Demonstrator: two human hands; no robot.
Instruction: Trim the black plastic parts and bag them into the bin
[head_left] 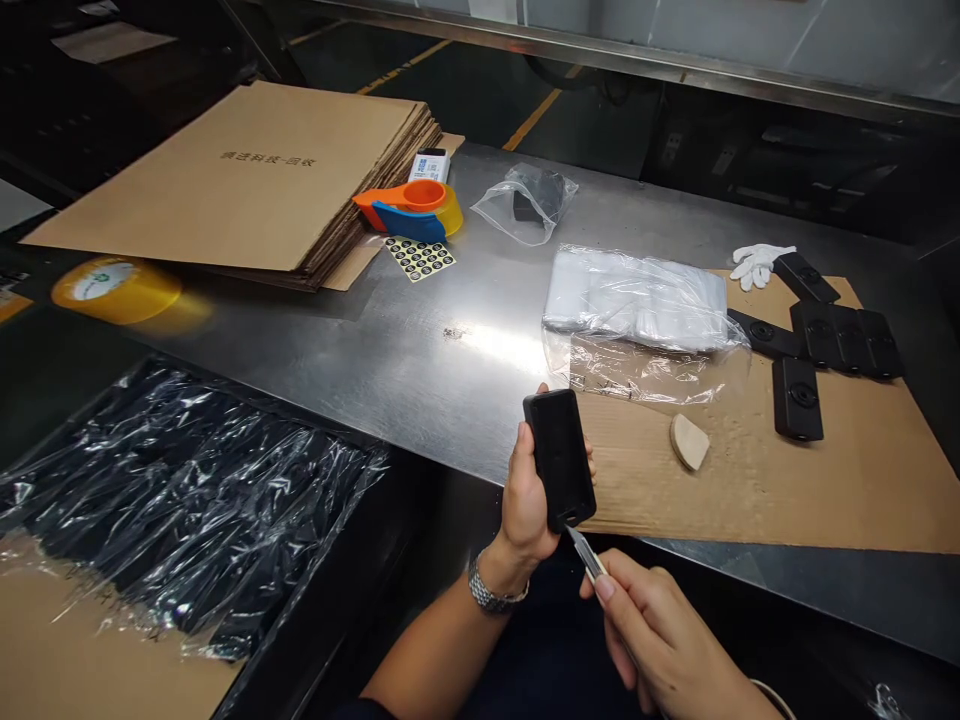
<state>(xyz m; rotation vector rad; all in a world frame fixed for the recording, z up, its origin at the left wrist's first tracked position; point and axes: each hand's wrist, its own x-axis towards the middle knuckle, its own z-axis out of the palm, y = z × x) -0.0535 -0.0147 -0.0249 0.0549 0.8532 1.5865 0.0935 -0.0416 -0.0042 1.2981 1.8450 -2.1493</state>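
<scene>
My left hand point(525, 500) is closed round a flat black rectangular device point(559, 458), holding it upright just in front of the steel table's edge. My right hand point(660, 630) pinches a thin metal blade point(585, 552) whose tip touches the device's bottom edge. Several more black devices point(799, 398) lie on a sheet of cardboard point(787, 480) at the right. A stack of clear plastic bags point(637, 300) rests beyond my hands.
A pile of flat cardboard boxes point(247, 180) sits at the back left, with an orange and blue tape dispenser point(412, 208), a sticker sheet point(420, 257) and a yellow tape roll point(116, 288) nearby. A white glove point(757, 262) and beige wedge point(688, 441) lie right. A plastic-lined bin point(172, 500) stands lower left.
</scene>
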